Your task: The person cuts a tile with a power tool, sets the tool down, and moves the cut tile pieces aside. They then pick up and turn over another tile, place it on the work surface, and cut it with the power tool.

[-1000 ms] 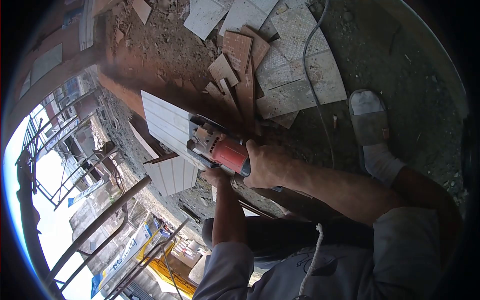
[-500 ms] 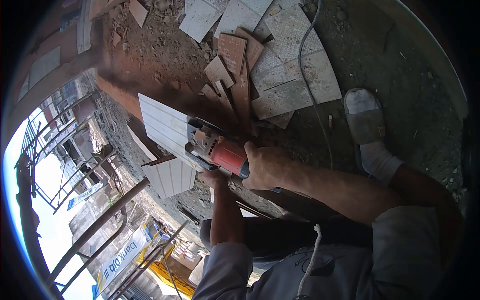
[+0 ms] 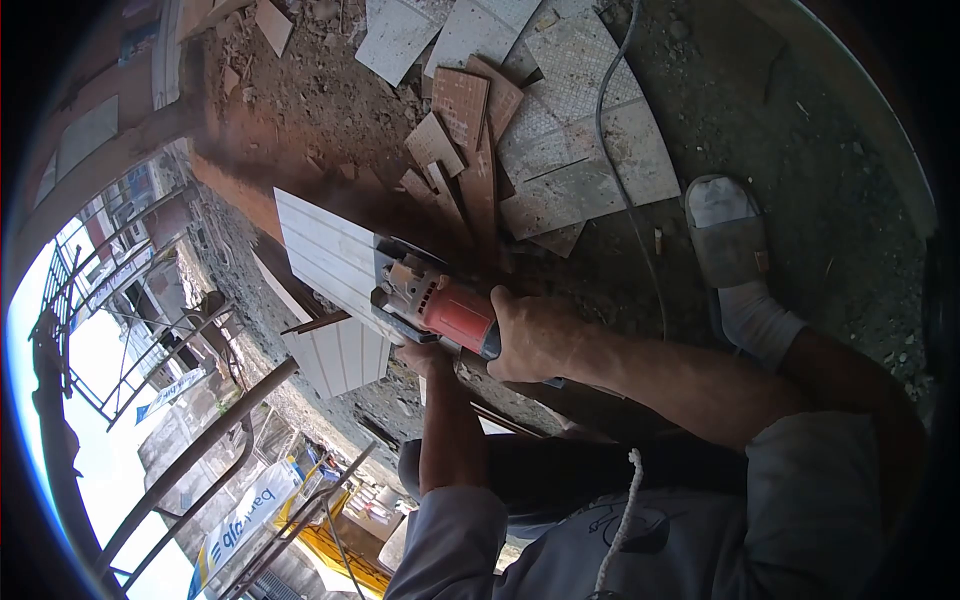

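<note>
A red power cutter (image 3: 455, 314) with a metal front rests on a white striped tile (image 3: 325, 245), near its lower right end. My right hand (image 3: 535, 335) is wrapped round the rear of the cutter's red body. Below the tool, my left hand (image 3: 425, 357) is closed at the near edge of the tile; what its fingers grip is partly hidden under the tile and tool. Dark reddish dust hangs beside the tile. Another striped tile (image 3: 345, 355) lies beneath.
Broken brown tiles (image 3: 462, 105) and pale tiles (image 3: 590, 150) lie on the ground beyond. A grey cable (image 3: 622, 180) crosses them. One sandalled foot (image 3: 725, 230) stands at the right. Metal railings (image 3: 200, 450) and a banner (image 3: 245, 520) are at the lower left.
The view has shifted very slightly. Both hands and the cutter keep nearly the same place on the tile.
</note>
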`<move>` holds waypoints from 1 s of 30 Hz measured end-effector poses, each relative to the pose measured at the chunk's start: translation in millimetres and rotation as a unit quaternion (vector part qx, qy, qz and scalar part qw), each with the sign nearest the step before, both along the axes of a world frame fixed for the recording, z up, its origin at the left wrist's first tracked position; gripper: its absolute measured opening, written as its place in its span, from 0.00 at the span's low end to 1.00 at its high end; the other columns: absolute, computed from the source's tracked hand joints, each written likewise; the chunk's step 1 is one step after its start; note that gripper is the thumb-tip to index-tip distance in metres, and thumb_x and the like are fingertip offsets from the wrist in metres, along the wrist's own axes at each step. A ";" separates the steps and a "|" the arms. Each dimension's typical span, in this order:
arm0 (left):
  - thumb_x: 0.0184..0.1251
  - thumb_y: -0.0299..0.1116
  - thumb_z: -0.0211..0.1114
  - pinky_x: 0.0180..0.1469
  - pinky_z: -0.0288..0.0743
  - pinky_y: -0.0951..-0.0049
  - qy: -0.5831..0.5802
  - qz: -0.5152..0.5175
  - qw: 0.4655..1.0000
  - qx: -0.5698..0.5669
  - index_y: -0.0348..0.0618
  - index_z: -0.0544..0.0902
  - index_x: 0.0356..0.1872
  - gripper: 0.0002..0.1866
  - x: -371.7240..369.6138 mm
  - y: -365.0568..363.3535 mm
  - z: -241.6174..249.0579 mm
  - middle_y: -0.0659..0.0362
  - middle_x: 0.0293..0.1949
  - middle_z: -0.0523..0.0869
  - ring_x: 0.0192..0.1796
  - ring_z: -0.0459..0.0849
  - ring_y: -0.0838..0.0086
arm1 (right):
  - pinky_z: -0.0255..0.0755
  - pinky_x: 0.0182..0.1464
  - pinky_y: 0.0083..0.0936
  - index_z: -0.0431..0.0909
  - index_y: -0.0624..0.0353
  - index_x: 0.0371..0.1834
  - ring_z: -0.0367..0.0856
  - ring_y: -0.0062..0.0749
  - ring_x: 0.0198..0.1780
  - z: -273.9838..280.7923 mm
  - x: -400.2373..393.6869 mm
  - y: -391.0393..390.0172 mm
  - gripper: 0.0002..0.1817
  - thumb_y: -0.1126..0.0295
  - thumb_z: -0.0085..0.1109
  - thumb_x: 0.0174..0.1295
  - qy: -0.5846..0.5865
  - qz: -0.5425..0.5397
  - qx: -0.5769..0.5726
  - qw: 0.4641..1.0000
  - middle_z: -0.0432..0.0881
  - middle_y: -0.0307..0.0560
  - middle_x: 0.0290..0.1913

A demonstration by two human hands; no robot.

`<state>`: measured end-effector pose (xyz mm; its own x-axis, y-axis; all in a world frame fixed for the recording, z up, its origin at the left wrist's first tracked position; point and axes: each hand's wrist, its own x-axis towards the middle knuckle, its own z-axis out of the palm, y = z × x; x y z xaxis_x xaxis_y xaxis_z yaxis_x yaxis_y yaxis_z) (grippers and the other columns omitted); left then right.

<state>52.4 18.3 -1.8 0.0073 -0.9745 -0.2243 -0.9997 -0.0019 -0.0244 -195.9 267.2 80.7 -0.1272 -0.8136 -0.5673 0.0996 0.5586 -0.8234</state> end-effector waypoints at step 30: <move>0.64 0.45 0.71 0.39 0.85 0.61 0.275 0.126 0.953 -0.027 0.27 0.68 0.49 0.30 8.9 -9.3 -10.6 0.41 0.45 0.83 0.40 0.87 0.62 | 0.79 0.52 0.46 0.65 0.69 0.53 0.87 0.58 0.44 0.5 3.2 7.1 0.35 0.59 0.70 0.48 0.000 0.010 0.007 1.000 0.84 0.67 0.40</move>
<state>61.3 9.0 -12.5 0.1375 -0.9675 -0.2121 -0.8285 -0.2297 0.5106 -192.7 274.3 81.1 -0.1114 -0.8083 -0.5781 0.0876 0.5715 -0.8159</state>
